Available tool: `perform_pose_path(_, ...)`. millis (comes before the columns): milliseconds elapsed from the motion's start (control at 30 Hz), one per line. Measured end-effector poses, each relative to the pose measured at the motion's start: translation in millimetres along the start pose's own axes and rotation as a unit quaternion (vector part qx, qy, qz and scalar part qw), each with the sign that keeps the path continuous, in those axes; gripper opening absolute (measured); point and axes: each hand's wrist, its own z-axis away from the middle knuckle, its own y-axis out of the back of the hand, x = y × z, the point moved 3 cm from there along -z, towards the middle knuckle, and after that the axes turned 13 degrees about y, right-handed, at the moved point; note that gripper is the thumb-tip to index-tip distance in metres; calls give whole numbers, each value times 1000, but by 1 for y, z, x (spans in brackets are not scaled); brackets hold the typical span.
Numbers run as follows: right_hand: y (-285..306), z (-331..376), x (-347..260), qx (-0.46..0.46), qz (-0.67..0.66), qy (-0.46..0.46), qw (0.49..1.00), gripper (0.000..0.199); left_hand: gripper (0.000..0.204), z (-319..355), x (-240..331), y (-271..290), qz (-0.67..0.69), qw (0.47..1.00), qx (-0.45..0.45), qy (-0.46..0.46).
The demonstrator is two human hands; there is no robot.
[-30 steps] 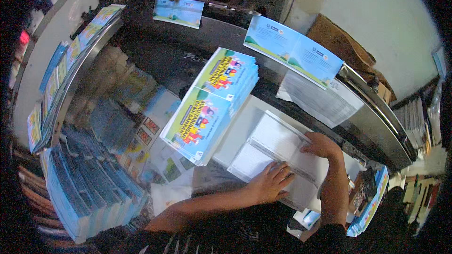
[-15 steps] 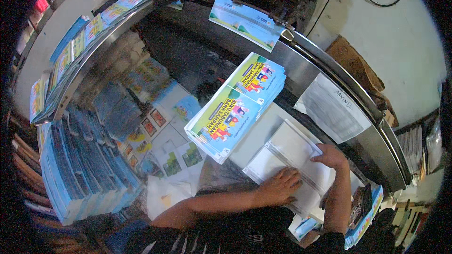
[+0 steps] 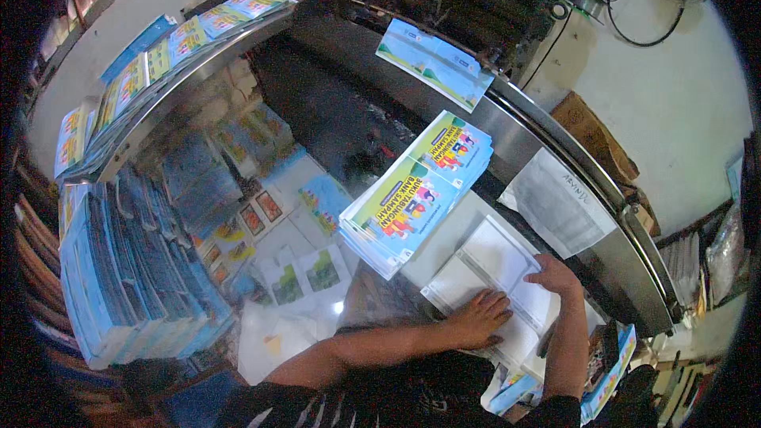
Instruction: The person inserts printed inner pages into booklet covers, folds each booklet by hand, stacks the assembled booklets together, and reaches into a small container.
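Note:
White sheets with printed grids (image 3: 495,250), like opened booklet pages, lie before me on a pale board. My left hand (image 3: 479,319) rests on their near part, palm down with fingers stretched out. At their right edge, my right hand (image 3: 555,276) is closed, thumb and curled fingers pinching the page edge; the fingertips are partly hidden. Just beyond the sheets sits a stack of colourful blue and green printed covers (image 3: 412,204), apart from both hands. More blue-edged printed pieces (image 3: 515,393) lie close to my body, below the sheets.
Tall stacks of blue-edged booklets (image 3: 119,269) stand at the left. A metal rail (image 3: 198,71) carries more printed covers. Along the right runs a dark metal machine edge (image 3: 634,246) with a grey handwritten sheet (image 3: 559,202) on it. Loose prints (image 3: 305,273) lie under a clear surface.
The view has shifted, so the stack and sheets appear slightly further right and lower. The printed grid shows more clearly on the sheets now. Both hands stay on them.

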Motion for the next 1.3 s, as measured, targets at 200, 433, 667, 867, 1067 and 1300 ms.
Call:
perform_pose_path(200,39,30,-11,38,63,-15,997,51,55,-11,-7,42,188,982,-8,-19)
perform_pose_path(433,200,56,-102,538,312,88,778,35,48,16,-54,79,166,964,193,73)
perform_pose_path(667,141,-44,-5,424,380,87,817,45,34,63,-60,57,193,980,28,27)
perform_pose_path(867,79,-41,-8,405,301,92,858,42,30,127,-45,165,44,985,57,157)
perform_pose_path(1067,1,-60,-37,330,-216,94,914,42,36,69,-91,259,43,901,341,264)
perform_pose_path(1300,-66,-81,-153,188,-676,39,712,81,57,-19,-169,268,72,903,82,416)
